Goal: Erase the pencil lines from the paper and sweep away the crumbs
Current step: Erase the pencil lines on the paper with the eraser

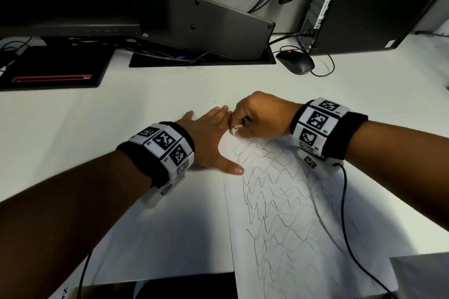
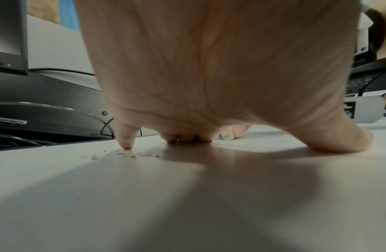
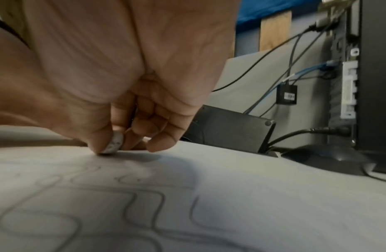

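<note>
The right hand (image 1: 261, 115) pinches a small white eraser (image 1: 235, 130) between thumb and curled fingers, pressing its lower edge onto the far left corner of the paper (image 1: 286, 213). The right wrist view shows the same grip from below: the eraser (image 3: 114, 144) is clamped at the fingertips and touching the sheet, just beyond the nearest pencil lines (image 3: 131, 192). Held that low and tight, it can likely take firm rubbing without slipping out.

The left hand (image 1: 209, 138) lies flat with fingers straight and spread, holding nothing. Its thumb rests on the paper's left edge, while the fingers lie on the white desk (image 1: 121, 201) just beside the eraser (a brace, it seems, so the sheet will not drag or crumple under the strokes). In the left wrist view, grey crumbs (image 2: 131, 156) lie scattered on the desk near the little finger's tip.

Wavy lines still cover most of the sheet, from near the eraser down to the near edge, so the erasing looks barely begun and the sweeping not yet started. A computer mouse (image 1: 295, 62) sits well apart, towards the back of the desk.
</note>
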A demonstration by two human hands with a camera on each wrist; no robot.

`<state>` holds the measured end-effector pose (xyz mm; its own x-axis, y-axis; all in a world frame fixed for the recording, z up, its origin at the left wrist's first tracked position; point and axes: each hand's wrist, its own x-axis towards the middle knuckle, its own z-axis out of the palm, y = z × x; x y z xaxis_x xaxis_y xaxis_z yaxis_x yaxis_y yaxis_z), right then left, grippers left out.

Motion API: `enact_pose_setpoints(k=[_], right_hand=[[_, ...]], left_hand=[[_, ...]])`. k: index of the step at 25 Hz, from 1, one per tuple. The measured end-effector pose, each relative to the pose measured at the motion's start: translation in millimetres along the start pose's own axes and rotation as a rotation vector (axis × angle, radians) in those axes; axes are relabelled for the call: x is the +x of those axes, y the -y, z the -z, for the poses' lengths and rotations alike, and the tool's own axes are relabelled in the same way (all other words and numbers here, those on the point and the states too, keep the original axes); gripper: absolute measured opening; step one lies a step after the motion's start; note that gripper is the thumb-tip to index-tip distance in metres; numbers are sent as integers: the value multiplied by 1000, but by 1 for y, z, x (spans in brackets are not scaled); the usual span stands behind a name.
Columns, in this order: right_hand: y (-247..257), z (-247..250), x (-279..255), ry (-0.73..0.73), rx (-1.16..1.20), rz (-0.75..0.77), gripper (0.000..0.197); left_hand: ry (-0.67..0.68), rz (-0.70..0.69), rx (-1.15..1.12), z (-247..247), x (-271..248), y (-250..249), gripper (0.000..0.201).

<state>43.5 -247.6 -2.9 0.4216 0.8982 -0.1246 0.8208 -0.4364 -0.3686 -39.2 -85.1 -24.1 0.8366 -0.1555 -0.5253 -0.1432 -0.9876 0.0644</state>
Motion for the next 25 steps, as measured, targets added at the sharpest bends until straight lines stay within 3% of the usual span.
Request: enact_pose_setpoints(k=[4, 8, 12, 16, 19, 23, 25], right_hand=[[8, -8, -6, 101, 13, 58, 11], [1, -2, -2, 9, 3, 8, 12], [4, -6, -6, 91, 30, 47, 9], [-2, -5, -4, 7, 25, 5, 9], [2, -7, -7, 92, 41, 45, 8], [-1, -5, -3, 1, -6, 17, 12], [4, -9, -5, 45, -15, 59, 13]], left_hand=[[21, 9, -2, 1, 0, 0, 132], [5, 7, -7, 2, 0, -1, 132], [17, 19, 14, 2, -1, 0, 133], [8, 20, 11, 1, 1, 0, 135], [18, 20, 25, 1, 1, 1, 135], [16, 20, 17, 2, 1, 1, 134], [13, 15, 12, 2, 1, 2, 134]])
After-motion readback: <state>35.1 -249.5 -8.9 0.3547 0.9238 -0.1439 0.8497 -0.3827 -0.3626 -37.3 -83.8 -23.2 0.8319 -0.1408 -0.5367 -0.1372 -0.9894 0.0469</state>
